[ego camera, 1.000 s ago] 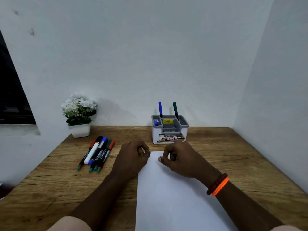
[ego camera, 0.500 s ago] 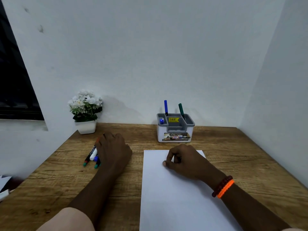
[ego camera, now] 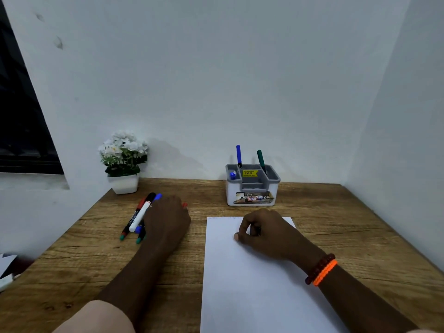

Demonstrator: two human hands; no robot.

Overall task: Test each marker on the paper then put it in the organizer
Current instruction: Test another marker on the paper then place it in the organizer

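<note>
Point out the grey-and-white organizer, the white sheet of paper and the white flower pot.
grey-and-white plastic organizer (ego camera: 252, 191), head view, white front wall.
white sheet of paper (ego camera: 252, 292), head view, bare middle.
white flower pot (ego camera: 125, 185), head view, front face.

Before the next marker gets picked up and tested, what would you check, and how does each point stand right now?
1. Left hand at the loose markers: ok, it lies over the pile.
2. One marker gripped: cannot tell, the fingers are hidden under the hand.
3. Paper held: ok, the right hand rests on its top end.
4. Right hand free: cannot tell, its fingers are curled and something dark may sit between them.
5. Organizer has room: ok, only a blue marker, a green marker and a small blue item are in it.
</note>
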